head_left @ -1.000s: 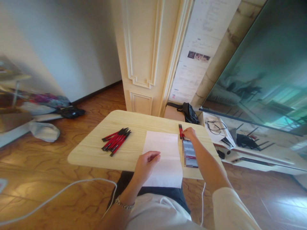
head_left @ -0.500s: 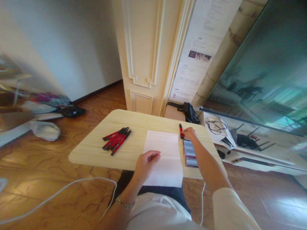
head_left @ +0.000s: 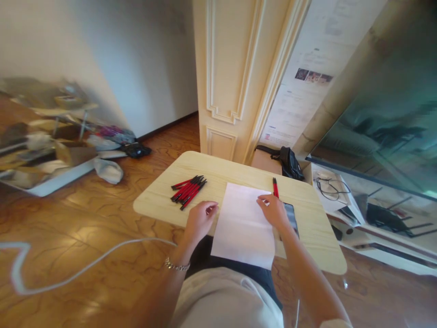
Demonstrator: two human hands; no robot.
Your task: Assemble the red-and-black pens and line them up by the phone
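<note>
A white sheet of paper (head_left: 244, 228) lies on the small pale table (head_left: 307, 241), hanging over its near edge. My left hand (head_left: 201, 219) hovers by the sheet's left edge, fingers loosely curled, with nothing visible in it. Above the sheet's upper right side is my right hand (head_left: 274, 210), its thumb and fingers slightly apart and no object seen between them. A pile of several red-and-black pens (head_left: 188, 190) rests left of the paper. Two or so similar pens (head_left: 275, 187) lie just beyond my right hand, their lower ends hidden by it.
A phone (head_left: 292, 217) is on the table, partly covered by my right forearm. Behind the table sits a black bag (head_left: 290, 163). A white cable (head_left: 95, 266) crosses at the left. A low white cabinet (head_left: 382, 241) stands at the right.
My right hand has left the pens at the right and moved left over the paper. My left hand has shifted left off the sheet, towards the pen pile. The camera view has turned left.
</note>
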